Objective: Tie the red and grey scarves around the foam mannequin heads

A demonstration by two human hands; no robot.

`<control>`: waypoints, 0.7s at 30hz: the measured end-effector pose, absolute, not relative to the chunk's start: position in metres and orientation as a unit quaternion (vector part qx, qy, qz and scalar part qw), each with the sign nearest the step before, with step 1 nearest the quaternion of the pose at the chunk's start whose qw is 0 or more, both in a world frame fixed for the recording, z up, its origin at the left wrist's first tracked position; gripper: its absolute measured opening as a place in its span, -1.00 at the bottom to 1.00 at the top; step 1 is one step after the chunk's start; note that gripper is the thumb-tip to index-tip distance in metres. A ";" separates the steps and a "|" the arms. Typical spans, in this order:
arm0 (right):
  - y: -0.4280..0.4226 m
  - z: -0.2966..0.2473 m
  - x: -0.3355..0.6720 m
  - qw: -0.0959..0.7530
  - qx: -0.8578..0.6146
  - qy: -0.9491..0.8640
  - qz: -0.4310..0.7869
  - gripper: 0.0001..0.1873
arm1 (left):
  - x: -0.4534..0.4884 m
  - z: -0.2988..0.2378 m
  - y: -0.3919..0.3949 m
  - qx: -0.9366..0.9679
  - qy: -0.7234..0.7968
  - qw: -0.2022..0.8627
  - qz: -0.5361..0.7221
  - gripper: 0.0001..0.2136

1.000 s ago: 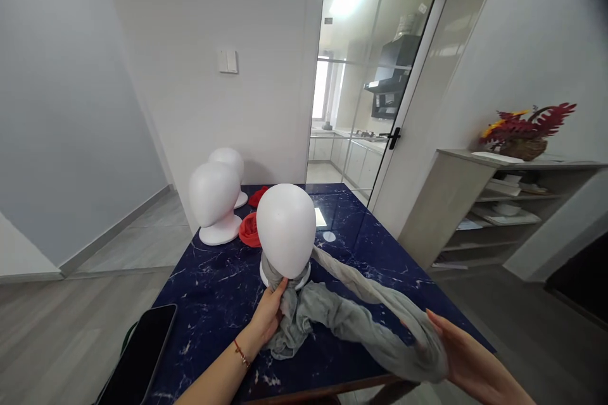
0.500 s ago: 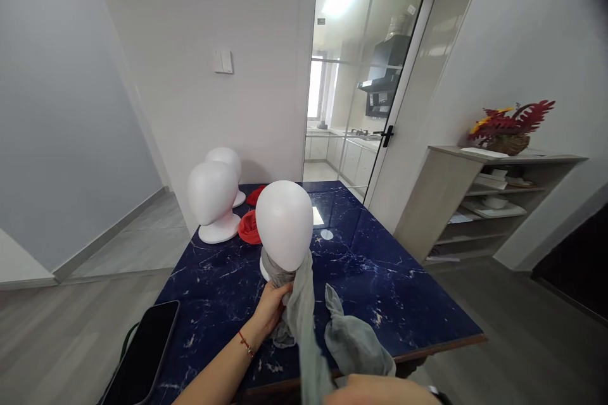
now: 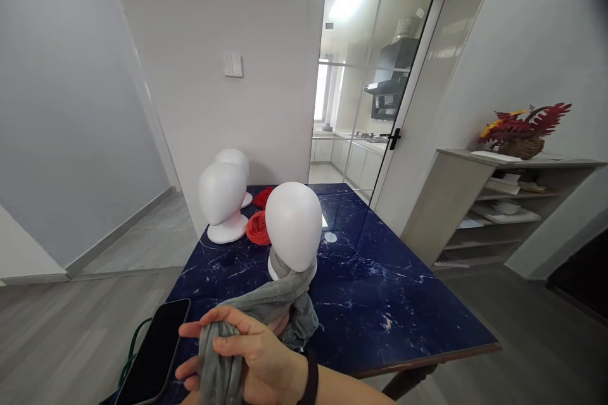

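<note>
A grey scarf (image 3: pixel 280 291) goes round the neck of a white mannequin head (image 3: pixel 293 224). My right hand (image 3: pixel 261 351), with a dark band at the wrist, is closed round the scarf's long end at the table's front left. From the neck, the cloth stretches left to this hand, then hangs below it. Behind the scarf and my right arm, my left hand (image 3: pixel 282 324) is mostly covered; a little skin shows near the base of the head, and its fingers are hidden. Bunched grey cloth rests just in front of the stand.
Two more white mannequin heads, the nearer one (image 3: pixel 222 193) in front, stand at the back left beside red cloths (image 3: pixel 259 228). A dark phone (image 3: pixel 154 348) lies at the left edge of the blue marbled table (image 3: pixel 370 291). A shelf unit (image 3: pixel 427 202) stands to the right.
My right hand has carried the scarf's long end from the front right across to the left, over my left arm. The cloth at the table's right front has gone along.
</note>
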State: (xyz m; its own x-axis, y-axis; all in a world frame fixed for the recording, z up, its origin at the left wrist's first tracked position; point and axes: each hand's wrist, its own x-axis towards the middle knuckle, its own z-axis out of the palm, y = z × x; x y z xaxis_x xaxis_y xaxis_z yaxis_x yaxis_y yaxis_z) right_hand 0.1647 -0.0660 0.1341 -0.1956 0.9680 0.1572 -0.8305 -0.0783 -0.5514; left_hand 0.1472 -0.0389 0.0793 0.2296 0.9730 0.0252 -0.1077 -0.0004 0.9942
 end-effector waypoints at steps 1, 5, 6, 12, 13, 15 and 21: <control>-0.061 0.135 0.164 0.625 -0.125 -0.267 0.723 -0.58 | 0.144 0.081 -0.040 0.539 0.415 0.558 0.475 -0.69; -0.044 0.131 0.165 0.641 -0.126 -0.213 0.726 -0.59 | 0.153 0.096 -0.038 0.547 0.450 0.473 0.524 -0.61; -0.041 0.129 0.165 0.648 -0.125 -0.194 0.726 -0.59 | 0.156 0.099 -0.035 0.533 0.451 0.451 0.555 -0.58; -0.028 0.115 0.170 0.665 -0.140 -0.112 0.725 -0.58 | 0.164 0.097 -0.021 0.365 0.327 0.509 0.707 -0.53; -0.028 0.115 0.171 0.667 -0.142 -0.111 0.723 -0.58 | 0.165 0.096 -0.022 0.342 0.311 0.528 0.713 -0.55; -0.032 0.115 0.175 0.671 -0.145 -0.119 0.718 -0.57 | 0.168 0.093 -0.027 0.305 0.308 0.556 0.709 -0.56; -0.066 0.135 0.189 0.613 -0.151 -0.241 0.737 -0.55 | 0.185 0.074 -0.030 0.396 0.383 0.692 0.466 -0.60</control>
